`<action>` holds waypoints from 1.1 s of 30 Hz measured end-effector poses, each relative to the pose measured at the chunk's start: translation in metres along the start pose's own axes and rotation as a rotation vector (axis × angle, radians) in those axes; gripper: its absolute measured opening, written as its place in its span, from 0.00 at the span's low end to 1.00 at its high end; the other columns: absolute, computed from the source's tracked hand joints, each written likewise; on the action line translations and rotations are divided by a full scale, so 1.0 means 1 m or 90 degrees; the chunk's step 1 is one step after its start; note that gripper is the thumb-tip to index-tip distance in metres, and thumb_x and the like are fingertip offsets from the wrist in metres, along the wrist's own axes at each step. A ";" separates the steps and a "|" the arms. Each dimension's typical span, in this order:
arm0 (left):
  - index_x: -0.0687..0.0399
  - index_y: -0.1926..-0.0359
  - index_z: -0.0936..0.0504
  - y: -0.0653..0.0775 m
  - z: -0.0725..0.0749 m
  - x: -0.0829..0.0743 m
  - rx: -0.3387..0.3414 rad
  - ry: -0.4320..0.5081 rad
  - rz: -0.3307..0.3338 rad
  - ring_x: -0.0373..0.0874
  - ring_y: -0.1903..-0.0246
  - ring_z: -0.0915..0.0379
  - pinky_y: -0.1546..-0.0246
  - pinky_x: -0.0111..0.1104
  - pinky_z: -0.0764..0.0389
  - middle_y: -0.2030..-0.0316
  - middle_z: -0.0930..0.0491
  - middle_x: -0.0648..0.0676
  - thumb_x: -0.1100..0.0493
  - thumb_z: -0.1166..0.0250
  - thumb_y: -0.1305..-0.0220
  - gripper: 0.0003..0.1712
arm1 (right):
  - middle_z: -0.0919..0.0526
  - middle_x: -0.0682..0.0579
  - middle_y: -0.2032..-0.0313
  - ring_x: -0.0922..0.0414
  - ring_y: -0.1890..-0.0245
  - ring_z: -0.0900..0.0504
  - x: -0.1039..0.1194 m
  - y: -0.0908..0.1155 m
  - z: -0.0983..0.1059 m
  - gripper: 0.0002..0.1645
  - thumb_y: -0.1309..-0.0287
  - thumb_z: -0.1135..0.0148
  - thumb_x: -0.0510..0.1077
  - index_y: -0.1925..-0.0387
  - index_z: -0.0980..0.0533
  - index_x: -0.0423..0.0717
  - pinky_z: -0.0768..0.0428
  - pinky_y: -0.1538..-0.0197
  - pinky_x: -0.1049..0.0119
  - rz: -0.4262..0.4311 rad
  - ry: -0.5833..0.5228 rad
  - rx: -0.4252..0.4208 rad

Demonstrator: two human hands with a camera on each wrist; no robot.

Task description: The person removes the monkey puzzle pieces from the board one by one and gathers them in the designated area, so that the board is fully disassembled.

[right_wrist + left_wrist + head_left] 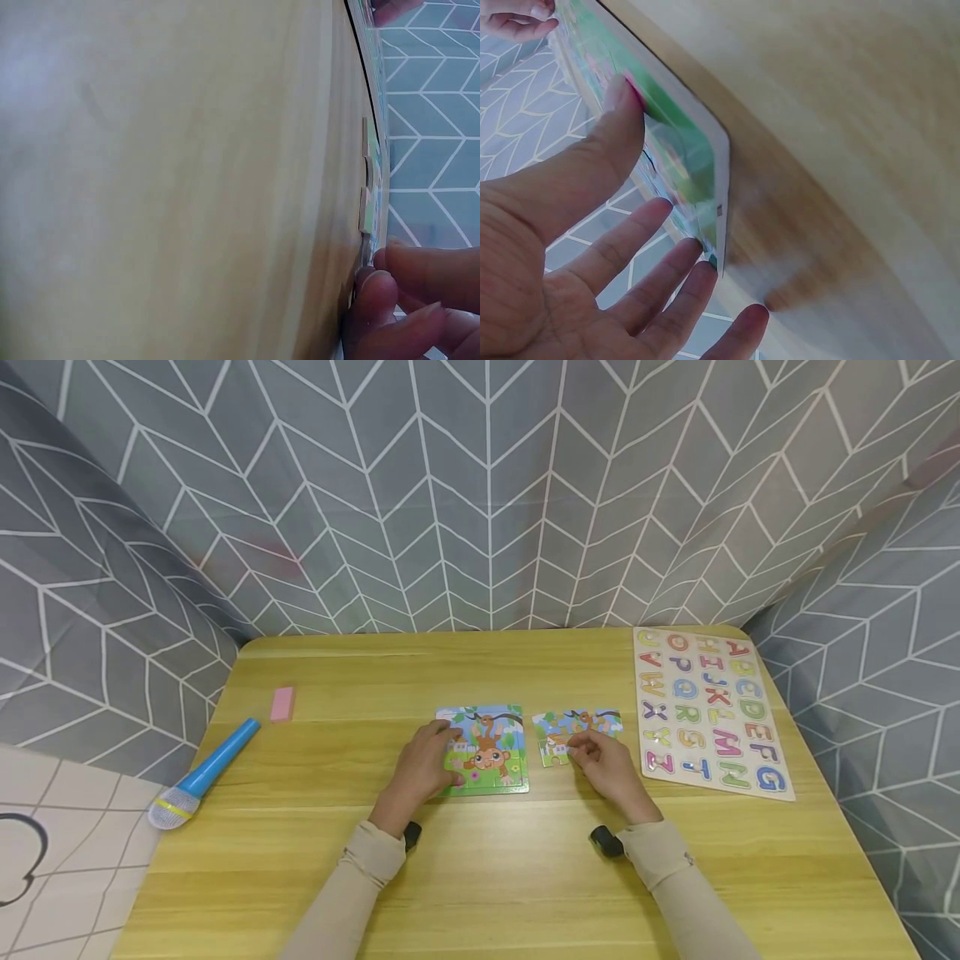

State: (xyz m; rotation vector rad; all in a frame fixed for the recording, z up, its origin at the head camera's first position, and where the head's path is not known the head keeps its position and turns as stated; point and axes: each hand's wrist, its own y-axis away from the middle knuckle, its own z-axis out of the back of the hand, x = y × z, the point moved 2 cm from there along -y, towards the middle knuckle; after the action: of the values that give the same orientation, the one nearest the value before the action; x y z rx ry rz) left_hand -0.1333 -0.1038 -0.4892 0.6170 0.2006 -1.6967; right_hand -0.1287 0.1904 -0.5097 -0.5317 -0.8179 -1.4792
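A square puzzle board (491, 781) with a monkey picture and a green border lies on the table in front of me. My left hand (426, 760) is over its left edge. In the left wrist view, the thumb (619, 105) rests on the picture and the other fingers are spread, fairly straight, along the edge. Just right of the board lies a partly joined group of puzzle pieces (551, 727) with a similar picture. At its lower edge my right hand (609, 768) pinches a puzzle piece (367, 247) between thumb and fingers; the hand mostly hides that piece.
An alphabet board (712, 714) with colorful letters lies to the right, close to my right hand. On the left are a pink block (282, 704) and a blue toy microphone (206, 772). A grey patterned curtain (487, 493) hangs behind the table.
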 end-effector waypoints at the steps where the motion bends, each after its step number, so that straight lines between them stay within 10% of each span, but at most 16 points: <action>1: 0.56 0.34 0.24 0.000 0.000 0.000 0.000 0.000 -0.001 0.62 0.28 0.39 0.33 0.60 0.30 0.28 0.34 0.62 0.58 0.17 0.56 0.45 | 0.16 0.43 0.60 0.56 0.65 0.21 0.000 0.000 0.000 0.10 0.31 0.41 0.39 0.52 0.19 0.41 0.25 0.62 0.70 0.001 0.002 0.001; 21: 0.56 0.35 0.23 0.004 0.002 -0.005 0.016 -0.016 -0.007 0.63 0.28 0.39 0.32 0.61 0.32 0.28 0.34 0.63 0.59 0.19 0.52 0.41 | 0.15 0.43 0.64 0.55 0.65 0.21 0.018 -0.002 -0.007 0.10 0.35 0.37 0.39 0.55 0.18 0.38 0.24 0.60 0.69 0.069 -0.024 -0.021; 33: 0.58 0.34 0.25 0.007 0.002 -0.004 0.000 -0.002 -0.025 0.61 0.28 0.38 0.31 0.61 0.32 0.28 0.33 0.63 0.56 0.23 0.45 0.38 | 0.23 0.53 0.75 0.61 0.79 0.30 0.050 -0.008 -0.044 0.21 0.39 0.31 0.41 0.45 0.22 0.39 0.30 0.71 0.71 0.080 -0.009 0.070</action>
State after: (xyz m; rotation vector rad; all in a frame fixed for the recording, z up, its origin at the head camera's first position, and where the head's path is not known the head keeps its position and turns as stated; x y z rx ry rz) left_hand -0.1267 -0.1025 -0.4843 0.6147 0.2120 -1.7360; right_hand -0.1346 0.1241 -0.5015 -0.5028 -0.8561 -1.3087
